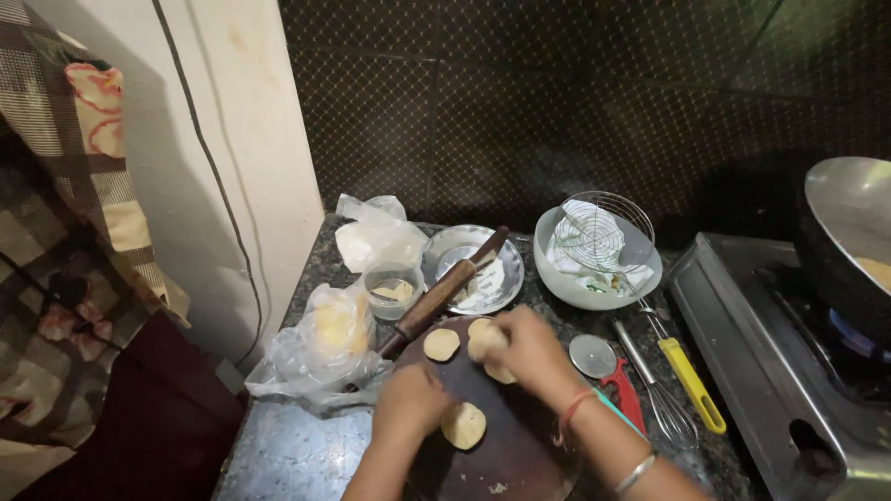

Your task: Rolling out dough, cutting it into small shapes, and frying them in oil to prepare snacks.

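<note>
Fingers, right hand (527, 345): curled closed around a dough ball (483, 339), which sits at the far side of the round board (520, 455).
Fingers, left hand (408, 401): bent downward over the board's near-left part; whether they grip anything cannot be told, since the back of the hand hides them. A flattened dough disc (463, 426) lies just beside them.
Step in hand, as judged: shaping the ball. It goes best with light, even pressure from the fingertips, the piece turned a little at a time so the edge stays round and uncracked, and the other hand kept low to steady the board.
Dough ball, direction: roughly round, so no clear long axis and no end that points anywhere.
Other dough: a small disc (442, 344) lies flat to the left of the ball, apart from it.
Rolling pin (436, 295): its long axis runs diagonally, near end by the board's left edge, far end on the steel plate (506, 278).
Counter (297, 445): plastic bag (325, 348) at the left; whisk (670, 390) and yellow-handled skimmer (691, 380) at the right, handles toward the person.
Stove (789, 371): far right, pan (849, 232) on it.
</note>
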